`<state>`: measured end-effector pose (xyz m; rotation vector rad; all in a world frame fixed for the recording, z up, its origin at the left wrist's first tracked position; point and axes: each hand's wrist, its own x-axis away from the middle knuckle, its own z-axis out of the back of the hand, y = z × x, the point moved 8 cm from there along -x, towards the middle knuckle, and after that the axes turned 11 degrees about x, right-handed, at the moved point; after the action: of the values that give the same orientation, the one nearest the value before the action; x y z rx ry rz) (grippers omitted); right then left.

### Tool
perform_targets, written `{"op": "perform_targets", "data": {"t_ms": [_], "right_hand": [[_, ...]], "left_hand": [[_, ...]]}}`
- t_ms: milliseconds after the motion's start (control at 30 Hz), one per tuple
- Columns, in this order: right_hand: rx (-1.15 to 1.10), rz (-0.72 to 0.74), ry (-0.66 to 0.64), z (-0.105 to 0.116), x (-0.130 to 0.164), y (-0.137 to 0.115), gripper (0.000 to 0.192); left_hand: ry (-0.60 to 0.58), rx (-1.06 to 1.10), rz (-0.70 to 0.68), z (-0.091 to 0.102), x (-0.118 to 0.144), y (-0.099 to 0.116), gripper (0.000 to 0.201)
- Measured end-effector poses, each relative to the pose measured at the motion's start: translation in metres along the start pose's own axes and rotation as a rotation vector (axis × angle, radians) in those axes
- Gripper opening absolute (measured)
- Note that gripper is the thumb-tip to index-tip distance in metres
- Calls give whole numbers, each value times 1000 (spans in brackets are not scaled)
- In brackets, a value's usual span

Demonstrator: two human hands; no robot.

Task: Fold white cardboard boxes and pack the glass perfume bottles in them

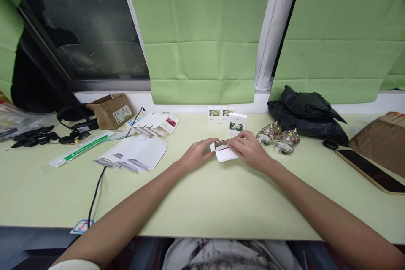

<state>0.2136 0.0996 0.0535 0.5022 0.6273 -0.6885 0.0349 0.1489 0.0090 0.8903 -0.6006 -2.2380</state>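
Between my two hands is a small white paper carton (225,156), its end open and a white flap hanging toward me. My left hand (198,154) grips the carton's left side with its fingertips. On the opposite side, my right hand (249,150) holds it, fingers bent over the opening. The carton's inside is partly hidden by these fingers. Just behind stands an upright white box (237,118) with a white-flower picture. Farther back, two similar items with flower pictures (220,114) stand side by side against the wall.
Flat white cartons (141,152) and a printed stack (158,124) lie left. Several clear round ornaments (278,138) sit right, before black plastic bags (308,118). A phone (370,168) lies far right. A brown box (110,112) and a black cable (98,190) are left.
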Motion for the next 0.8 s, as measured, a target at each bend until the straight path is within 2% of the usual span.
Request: {"op": "perform_targets", "data": {"t_ms": [167,400,500,667,800], "right_hand": [[69,-38,-17,0,-1,-1,20],[90,-5,-30,-1,-2,-8,24],[46,5,-130,-2,-2,-6,26],[-15,-43,-349,-8,3,0,56],[52,-81,-452,-17,7,0,43]], "left_hand": [[3,-3,-7,0,1,-1,49],[-17,-84,17,-3,2,-6,57],[8,-143,18,-2,1,-7,54],[50,-194,-66,0,1,-3,46],[53,-227,-113,0,2,-4,49]]}}
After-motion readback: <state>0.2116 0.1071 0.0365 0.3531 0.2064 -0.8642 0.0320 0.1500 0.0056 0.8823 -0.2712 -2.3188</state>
